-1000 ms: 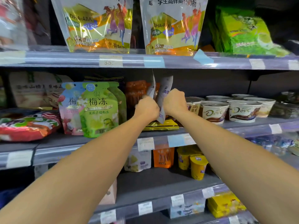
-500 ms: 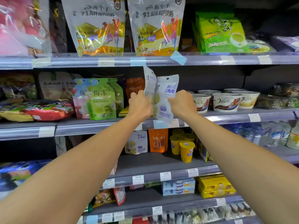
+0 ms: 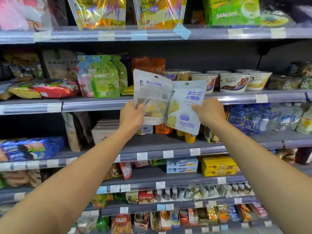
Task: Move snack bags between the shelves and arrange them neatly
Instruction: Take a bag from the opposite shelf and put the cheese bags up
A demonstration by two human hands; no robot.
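Holding two white snack bags up in front of a shop shelving unit, both arms stretched forward. Left hand (image 3: 130, 115) has its grip pinched on the lower left corner of the left bag (image 3: 152, 95), which shows its back side with a barcode. Right hand (image 3: 208, 112) has its grip pinched on the right edge of the right bag (image 3: 186, 105), front side out, blue Chinese print "芝士三角脆" with yellow wedge pictures. The two bags touch along their inner edges and sit in the air between the second shelf (image 3: 94, 105) and the third shelf (image 3: 152, 146), resting on neither.

Grey metal shelves with price tags along the front rails. Top shelf (image 3: 211, 33) carries yellow-orange milk powder pouches (image 3: 101, 12) marked "DHA+ARA" and a green pack (image 3: 234, 10); a loose blue tag (image 3: 182, 31) hangs off its rail. Second shelf: green pouches (image 3: 104, 76) reading "梅冻", red bag (image 3: 55, 88) lying flat, cups (image 3: 233, 81) marked "Dove". Third shelf: blue bags (image 3: 30, 147) at the left, water bottles (image 3: 263, 119) at the right. Lower shelves hold yellow boxes (image 3: 217, 166) and small packs, blurred.
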